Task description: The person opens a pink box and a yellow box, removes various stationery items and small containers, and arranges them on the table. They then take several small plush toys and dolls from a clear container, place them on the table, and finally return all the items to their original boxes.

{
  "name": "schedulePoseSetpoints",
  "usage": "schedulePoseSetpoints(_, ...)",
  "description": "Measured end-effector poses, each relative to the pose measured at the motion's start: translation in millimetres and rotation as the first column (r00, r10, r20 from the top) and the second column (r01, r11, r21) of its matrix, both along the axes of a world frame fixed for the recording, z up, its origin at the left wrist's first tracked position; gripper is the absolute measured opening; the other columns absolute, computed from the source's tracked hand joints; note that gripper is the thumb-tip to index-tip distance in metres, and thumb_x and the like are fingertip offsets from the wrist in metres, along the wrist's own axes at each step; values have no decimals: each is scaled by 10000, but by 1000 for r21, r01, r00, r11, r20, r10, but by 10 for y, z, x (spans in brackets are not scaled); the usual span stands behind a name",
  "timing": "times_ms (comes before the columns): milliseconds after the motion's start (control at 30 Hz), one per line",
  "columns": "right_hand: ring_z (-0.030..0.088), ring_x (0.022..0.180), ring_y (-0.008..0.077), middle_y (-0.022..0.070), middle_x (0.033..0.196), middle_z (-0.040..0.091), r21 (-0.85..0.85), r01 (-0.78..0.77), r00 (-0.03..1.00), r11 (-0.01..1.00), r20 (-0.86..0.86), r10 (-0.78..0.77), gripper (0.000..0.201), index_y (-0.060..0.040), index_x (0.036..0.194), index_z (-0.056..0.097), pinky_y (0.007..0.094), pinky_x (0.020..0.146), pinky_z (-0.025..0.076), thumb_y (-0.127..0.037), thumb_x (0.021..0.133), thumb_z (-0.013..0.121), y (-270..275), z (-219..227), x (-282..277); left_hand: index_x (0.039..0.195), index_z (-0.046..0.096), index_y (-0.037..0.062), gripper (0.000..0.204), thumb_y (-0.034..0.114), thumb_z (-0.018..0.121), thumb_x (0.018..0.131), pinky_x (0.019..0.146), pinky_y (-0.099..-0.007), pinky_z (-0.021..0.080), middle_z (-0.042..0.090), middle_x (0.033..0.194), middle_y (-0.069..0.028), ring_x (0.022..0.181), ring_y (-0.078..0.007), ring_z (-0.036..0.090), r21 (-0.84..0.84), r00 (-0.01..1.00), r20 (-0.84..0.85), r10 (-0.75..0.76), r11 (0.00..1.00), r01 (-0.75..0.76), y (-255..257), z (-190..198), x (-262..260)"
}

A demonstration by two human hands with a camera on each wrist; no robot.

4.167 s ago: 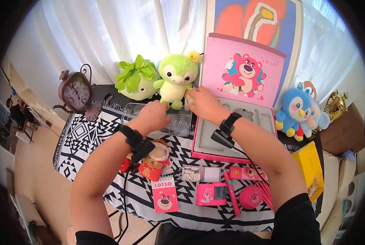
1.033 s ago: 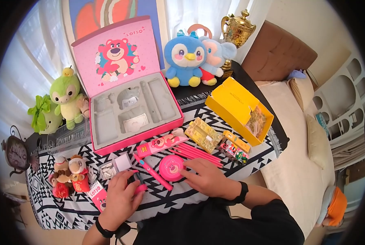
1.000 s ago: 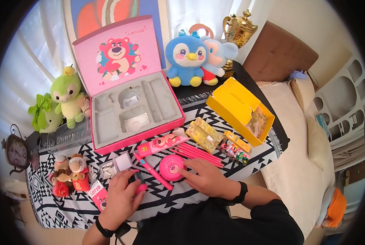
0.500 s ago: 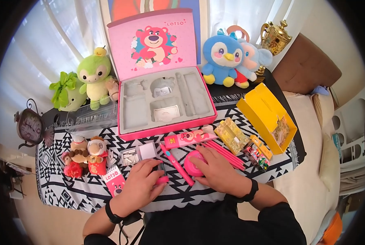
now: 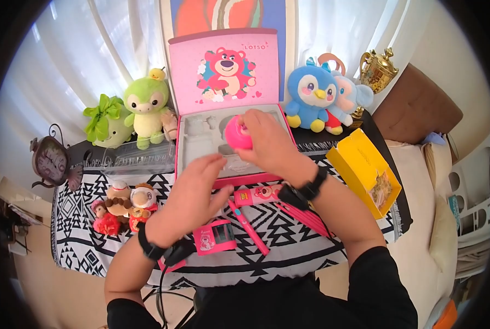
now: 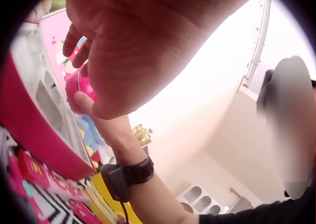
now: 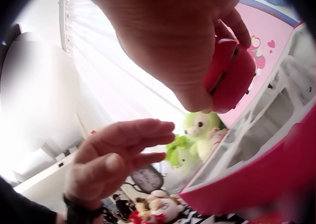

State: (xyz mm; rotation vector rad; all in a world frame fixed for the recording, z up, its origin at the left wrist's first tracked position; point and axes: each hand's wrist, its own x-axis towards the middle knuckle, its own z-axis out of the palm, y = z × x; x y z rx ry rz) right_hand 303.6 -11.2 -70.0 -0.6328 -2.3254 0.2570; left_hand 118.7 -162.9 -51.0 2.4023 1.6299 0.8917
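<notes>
My right hand (image 5: 267,143) grips the round pink case (image 5: 237,133) above the grey tray of the open pink gift box (image 5: 226,181). In the right wrist view the case (image 7: 231,76) sits between thumb and fingers, tilted on edge. Empty, with fingers extended, my left hand (image 5: 193,194) hovers before the box's front edge; its palm (image 7: 116,160) shows in the right wrist view. On the cloth below lie a pink device with a small screen (image 5: 215,237), a pink pen-like stick (image 5: 249,227) and a pink pencil box (image 5: 256,195).
Plush toys (image 5: 146,109) and a clear plastic box (image 5: 139,157) stand left of the gift box. Blue plush (image 5: 311,96) and a gold trophy (image 5: 378,70) are at the right, with an open yellow box (image 5: 365,172) before them. Small dolls (image 5: 142,204) sit at the front left.
The round case has gone from the cloth up over the gift box in my right hand. My left hand has left the pink device and risen toward the box. The head view has shifted.
</notes>
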Motion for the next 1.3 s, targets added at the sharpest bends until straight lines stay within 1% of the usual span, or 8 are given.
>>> schedulePoseSetpoints(267, 594, 1095, 400, 208, 1136, 614, -62, 146, 964, 987, 234, -127, 549, -22, 1158, 531, 476, 939, 501, -232, 763, 850, 659, -415, -511, 1268, 607, -64, 464, 206, 698, 902, 1063, -456, 465, 583, 1336, -282, 1217, -434, 574, -292, 988, -133, 83, 949, -119, 167, -440, -209)
schedulePoseSetpoints(533, 639, 1051, 410, 212, 1137, 631, -92, 175, 906, 980, 406, -124, 458, 6, 1132, 601, 479, 925, 524, -321, 866, 780, 669, -501, -461, 1183, 647, -47, 366, 153, 693, 881, 1008, -461, 490, 630, 1210, -264, 1157, -429, 598, -173, 997, -19, 73, 982, -75, 96, -579, -224)
schedulePoseSetpoints(700, 605, 1043, 370, 182, 1065, 619, 135, 128, 900, 983, 402, -172, 325, -35, 1066, 670, 478, 902, 515, -300, 890, 739, 295, -318, -271, 1161, 659, -17, 301, 136, 687, 903, 968, -456, 498, 623, 1181, -225, 1118, -407, 600, -134, 996, 32, 83, 988, -78, -210, -260, -261)
schedulePoseSetpoints(800, 579, 1059, 388, 186, 1121, 606, -110, -223, 938, 969, 244, 244, 363, -9, 1085, 650, 470, 937, 484, -253, 843, 767, -329, -265, -77, 1147, 643, -16, 373, 194, 752, 858, 893, -460, 515, 621, 1064, -191, 1041, -387, 611, -165, 997, 1, 72, 984, -71, -548, -267, -341)
schedulePoseSetpoints(867, 565, 1115, 386, 188, 1183, 596, -340, -393, 854, 854, 209, 476, 484, -18, 1167, 634, 466, 967, 480, -306, 817, 806, -807, -209, 81, 1224, 615, -12, 517, 257, 794, 820, 896, -457, 522, 620, 1090, -189, 1057, -384, 614, -299, 999, -50, 18, 954, -32, -842, -241, -314)
schedulePoseSetpoints(1033, 561, 1165, 407, 210, 1295, 533, -292, -380, 825, 877, 322, 465, 615, -29, 1279, 563, 474, 994, 481, -304, 794, 822, -1428, -430, 196, 1348, 539, -9, 710, 305, 822, 777, 892, -447, 540, 605, 1165, -196, 1074, -377, 623, -391, 997, -70, 20, 919, -46, -1095, -441, -183)
schedulePoseSetpoints(1233, 541, 1224, 422, 236, 1340, 519, -486, -351, 810, 800, 270, 520, 595, -38, 1292, 552, 468, 1025, 474, -198, 778, 808, -1316, -220, 242, 1383, 502, 6, 794, 263, 850, 717, 821, -446, 571, 597, 1215, -204, 996, -391, 663, -392, 990, -135, 37, 916, -88, -972, -219, -101)
schedulePoseSetpoints(1300, 539, 1228, 422, 232, 1340, 525, -212, -347, 896, 914, 213, 390, 599, -38, 1288, 551, 465, 1037, 470, -164, 760, 804, -1141, -32, 274, 1384, 495, 19, 801, 224, 863, 703, 822, -458, 567, 599, 1239, -222, 1003, -403, 664, -227, 992, -115, 47, 971, -72, -776, -2, -61)
